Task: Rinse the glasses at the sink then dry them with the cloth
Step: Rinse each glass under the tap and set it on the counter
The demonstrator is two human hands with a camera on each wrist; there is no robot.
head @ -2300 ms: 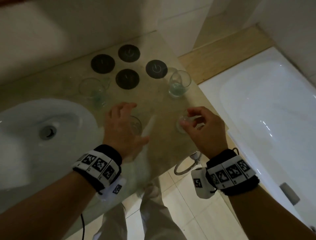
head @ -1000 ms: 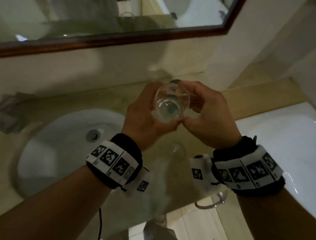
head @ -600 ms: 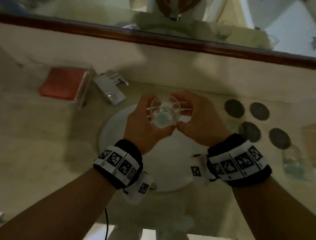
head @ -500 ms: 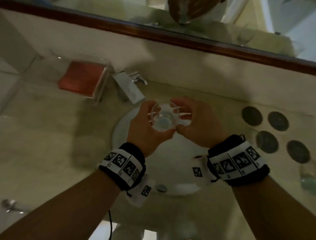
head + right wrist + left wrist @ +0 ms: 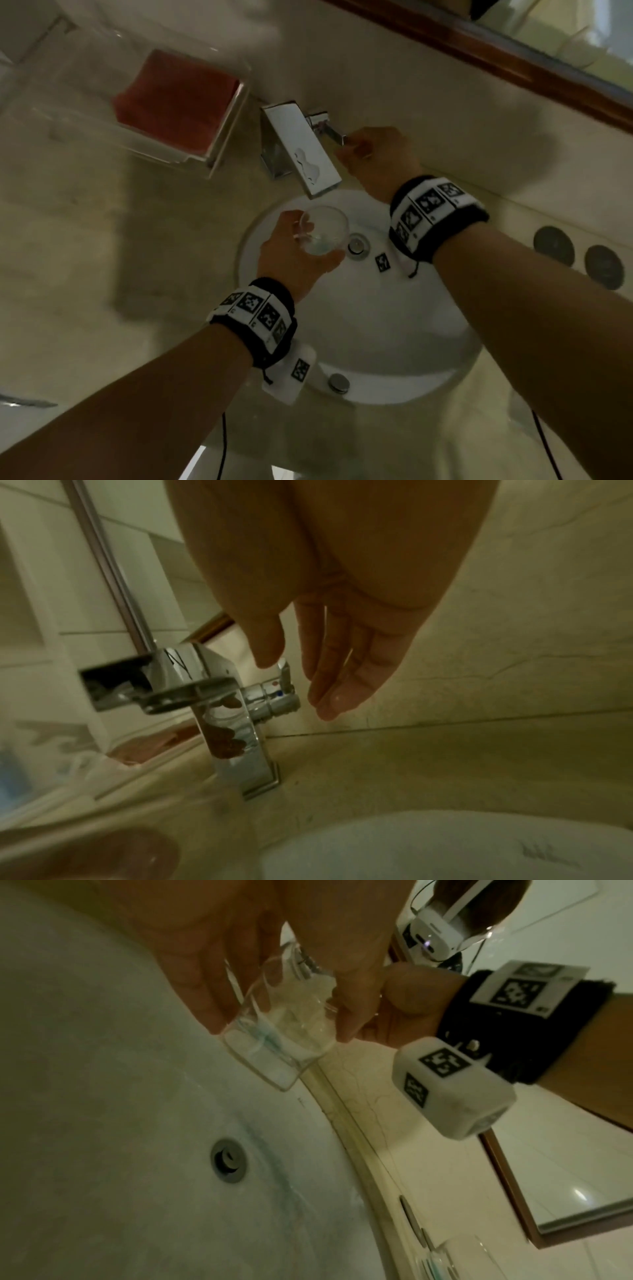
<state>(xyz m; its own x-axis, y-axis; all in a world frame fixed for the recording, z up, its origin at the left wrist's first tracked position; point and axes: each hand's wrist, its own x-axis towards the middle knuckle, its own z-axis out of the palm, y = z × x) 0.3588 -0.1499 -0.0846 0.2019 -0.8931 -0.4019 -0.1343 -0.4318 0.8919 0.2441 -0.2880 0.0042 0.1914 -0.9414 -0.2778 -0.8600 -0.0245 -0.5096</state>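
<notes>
My left hand [image 5: 294, 253] sits low and forward, fingers and thumb curled round the small clear drinking glass [image 5: 323, 230] it grips, thumb on the near side, fingers [image 5: 219, 988] wrapped down the far side. My left forearm runs up from the lower left, with a black-and-white marker-patterned wristband [image 5: 255, 320] on the wrist. My right hand [image 5: 376, 154] reaches further ahead, fingers [image 5: 339, 674] straight and relaxed, thumb spread a little apart, holding nothing. My right forearm comes in from the right, banded the same way.
</notes>
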